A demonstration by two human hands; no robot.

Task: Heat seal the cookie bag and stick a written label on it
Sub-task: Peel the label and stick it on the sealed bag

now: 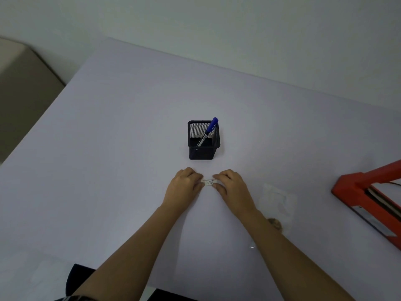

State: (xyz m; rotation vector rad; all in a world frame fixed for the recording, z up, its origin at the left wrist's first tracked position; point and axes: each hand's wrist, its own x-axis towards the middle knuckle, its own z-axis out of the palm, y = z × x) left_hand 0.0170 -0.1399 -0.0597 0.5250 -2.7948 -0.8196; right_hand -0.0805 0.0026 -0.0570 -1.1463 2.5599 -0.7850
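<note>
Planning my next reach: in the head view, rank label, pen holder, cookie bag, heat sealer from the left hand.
1. label, pinched by the left hand.
2. pen holder, just ahead.
3. cookie bag, beyond the right hand.
4. heat sealer, far right.

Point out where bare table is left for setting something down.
Bare: the table left of the pen holder and left hand, and behind the holder. Crowded: the right, where the cookie bag lies between right hand and heat sealer.
</note>
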